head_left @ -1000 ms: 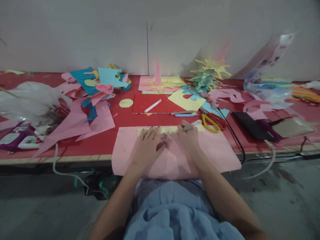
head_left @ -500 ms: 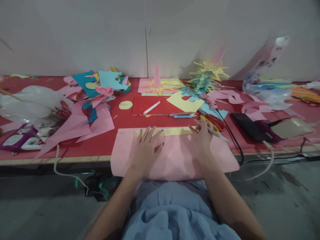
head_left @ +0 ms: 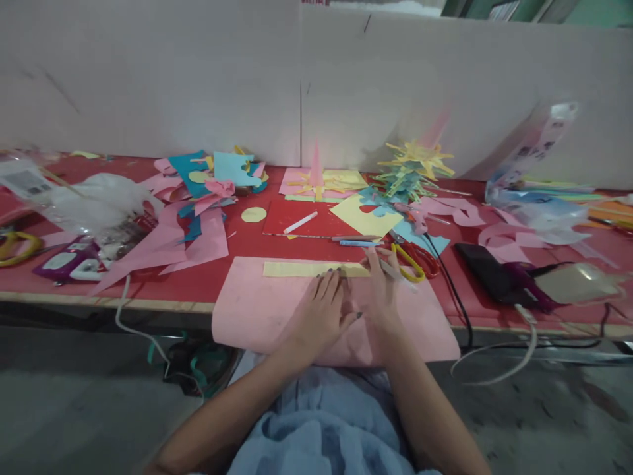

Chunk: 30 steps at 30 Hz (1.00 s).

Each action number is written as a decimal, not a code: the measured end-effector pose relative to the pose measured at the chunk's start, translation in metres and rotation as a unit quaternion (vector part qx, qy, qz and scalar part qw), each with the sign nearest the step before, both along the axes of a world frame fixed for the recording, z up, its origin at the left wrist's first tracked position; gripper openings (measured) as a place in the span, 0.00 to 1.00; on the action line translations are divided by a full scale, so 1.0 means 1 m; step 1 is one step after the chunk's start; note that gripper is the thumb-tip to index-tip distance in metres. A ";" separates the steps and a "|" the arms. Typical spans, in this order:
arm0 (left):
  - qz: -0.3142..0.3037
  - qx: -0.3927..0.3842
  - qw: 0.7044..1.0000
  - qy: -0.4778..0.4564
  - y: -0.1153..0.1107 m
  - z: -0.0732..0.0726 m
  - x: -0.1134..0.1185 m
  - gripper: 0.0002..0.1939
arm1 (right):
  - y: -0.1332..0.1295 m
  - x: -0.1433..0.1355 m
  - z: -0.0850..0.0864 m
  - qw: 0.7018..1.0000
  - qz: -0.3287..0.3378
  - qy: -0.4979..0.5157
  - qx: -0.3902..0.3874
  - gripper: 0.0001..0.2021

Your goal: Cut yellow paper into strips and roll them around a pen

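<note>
The strip [head_left: 291, 269] looks light, easily creased; best held by its ends. Left hand [head_left: 316, 313] lies flat, gripping nothing; right hand [head_left: 382, 300] curls around a pen [head_left: 401, 278].

The light is rather dim and flat, and the colours look a little grey. The wall [head_left: 198, 86] is evenly grey, while the floor [head_left: 74, 396] at the lower left is much darker. A pale strip at the top right of centre is the brightest part. Soft shadows lie on the pink paper [head_left: 271, 310] between the hands, and a wider one falls on the wall, left of the plastic pack [head_left: 529, 152]. This pack shows weak glare. The pen [head_left: 398, 271] is blurred, and objects near both side edges look stretched and soft.
</note>
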<state>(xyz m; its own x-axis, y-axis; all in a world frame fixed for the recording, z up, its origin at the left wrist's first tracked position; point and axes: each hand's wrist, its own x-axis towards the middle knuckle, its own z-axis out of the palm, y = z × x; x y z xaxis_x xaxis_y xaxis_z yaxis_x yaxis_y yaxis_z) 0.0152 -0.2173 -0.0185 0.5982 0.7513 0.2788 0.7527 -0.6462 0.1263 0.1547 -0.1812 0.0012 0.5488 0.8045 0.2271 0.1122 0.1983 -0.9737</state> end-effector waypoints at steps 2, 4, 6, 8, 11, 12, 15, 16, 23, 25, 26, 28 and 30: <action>0.006 -0.012 1.000 -0.005 0.002 0.004 0.000 0.33 | 0.002 0.001 0.005 1.000 0.014 -0.003 0.004 0.13; 0.010 -0.031 0.999 -0.013 0.009 0.012 -0.002 0.32 | 0.008 0.004 0.008 0.998 0.057 -0.010 0.004 0.13; 0.017 -0.049 0.998 -0.019 0.021 0.023 -0.005 0.29 | 0.018 0.010 0.009 0.995 0.096 -0.002 0.008 0.13; 0.038 -0.054 0.998 -0.024 0.037 0.034 -0.010 0.25 | 0.027 0.015 0.007 0.993 0.120 0.009 0.006 0.14; 0.024 -0.043 0.998 -0.026 0.063 0.044 -0.020 0.20 | 0.036 0.016 0.001 0.991 0.131 0.005 -0.010 0.15; 0.018 -0.038 0.999 -0.029 0.071 0.045 -0.023 0.19 | 0.037 0.015 -0.001 0.992 0.128 0.000 -0.010 0.14; -0.015 -0.048 0.998 -0.030 0.084 0.039 -0.030 0.15 | 0.034 0.010 -0.003 0.993 0.119 -0.011 0.010 0.13; -0.016 -0.060 0.997 -0.035 0.086 0.036 -0.031 0.14 | 0.032 0.008 -0.003 0.993 0.118 -0.010 0.020 0.13; 0.017 -0.069 0.995 -0.073 0.087 0.018 -0.028 0.13 | 0.022 0.001 0.007 0.993 0.117 0.015 0.018 0.15; 0.024 -0.079 0.993 -0.084 0.089 0.016 -0.027 0.13 | 0.024 0.001 0.006 0.993 0.119 0.019 0.006 0.17; 0.029 -0.083 0.992 -0.092 0.090 0.016 -0.027 0.13 | 0.025 0.000 0.004 0.992 0.127 0.021 0.000 0.18; 0.035 -0.085 0.990 -0.108 0.091 0.015 -0.028 0.14 | 0.029 0.001 0.000 0.988 0.156 0.012 -0.008 0.20; 0.030 -0.082 0.989 -0.120 0.091 0.014 -0.028 0.16 | 0.033 0.002 -0.004 0.982 0.188 -0.019 -0.021 0.19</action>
